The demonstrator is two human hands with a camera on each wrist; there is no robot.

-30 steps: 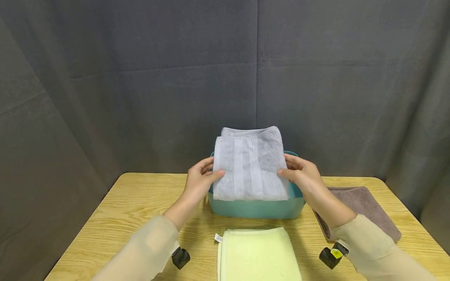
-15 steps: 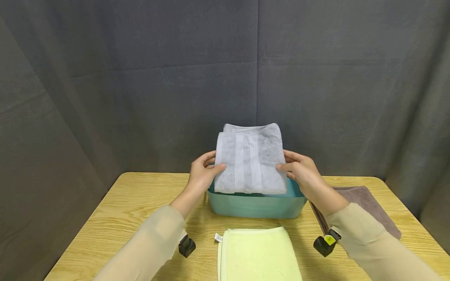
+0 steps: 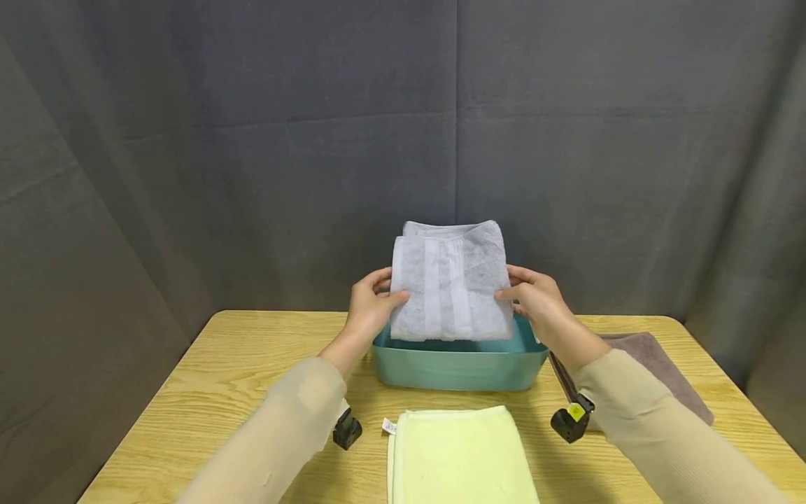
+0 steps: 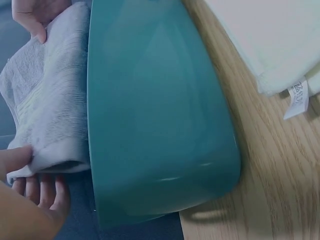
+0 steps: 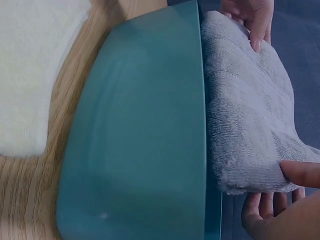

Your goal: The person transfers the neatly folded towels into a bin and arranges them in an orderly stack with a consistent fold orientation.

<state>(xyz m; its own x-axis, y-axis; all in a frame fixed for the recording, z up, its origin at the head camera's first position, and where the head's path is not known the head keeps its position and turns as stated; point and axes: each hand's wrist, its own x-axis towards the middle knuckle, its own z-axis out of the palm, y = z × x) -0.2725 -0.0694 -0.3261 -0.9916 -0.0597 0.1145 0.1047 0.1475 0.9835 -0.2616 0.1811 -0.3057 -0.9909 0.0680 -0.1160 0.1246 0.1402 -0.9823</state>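
A folded light-grey towel (image 3: pixel 447 294) with pale woven bands is held up over a teal basin (image 3: pixel 460 371). My left hand (image 3: pixel 373 301) grips its left edge, thumb on the near face and fingers behind. On the opposite edge my right hand (image 3: pixel 535 297) pinches the towel the same way. In the left wrist view the towel (image 4: pixel 55 95) lies just beyond the basin's rim, its folded layers showing at the end. The right wrist view has the towel (image 5: pixel 245 110) beside the basin wall (image 5: pixel 140 130). Most of the basin's inside is hidden by the towel.
A folded pale-yellow towel (image 3: pixel 462 458) with a white tag (image 3: pixel 389 425) lies on the wooden table (image 3: pixel 252 378) in front of the basin. To the right, partly behind the right forearm, is a folded brown towel (image 3: pixel 661 371). A dark grey curtain (image 3: pixel 315 175) hangs behind the table.
Both hands have raised the grey towel a little and moved it away from me, so more of the basin's front and inside shows below it. The yellow and brown towels stay put.
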